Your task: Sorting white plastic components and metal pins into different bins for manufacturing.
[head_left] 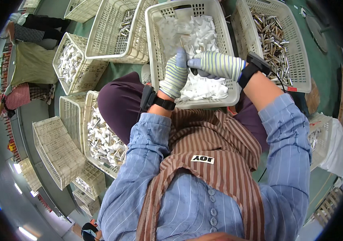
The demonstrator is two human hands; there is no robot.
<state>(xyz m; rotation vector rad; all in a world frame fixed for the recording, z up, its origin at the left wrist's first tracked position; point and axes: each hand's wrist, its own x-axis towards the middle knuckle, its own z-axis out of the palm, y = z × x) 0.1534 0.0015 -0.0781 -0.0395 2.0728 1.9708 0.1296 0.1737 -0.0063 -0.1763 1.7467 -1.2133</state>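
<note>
Both my hands, in striped knit gloves, meet over a white plastic crate (152,40) filled with small white plastic-looking pieces (203,88). My left hand (175,76) is closed, its thumb pointing away from me. A slim metal piece (182,42) shows just past the left thumb tip and appears to be gripped there. My right hand (219,65) comes in from the right with bent fingers pressed together, their tips against the left hand. What the right fingers hold is hidden; a dark patch shows beneath them.
To the right stands a crate (300,52) of slim metal pieces (273,40). On the left are a crate with a few metal pieces (126,24), a crate of mixed white and metal pieces (103,140) and stacked crates (57,148). Other people (17,96) are at far left.
</note>
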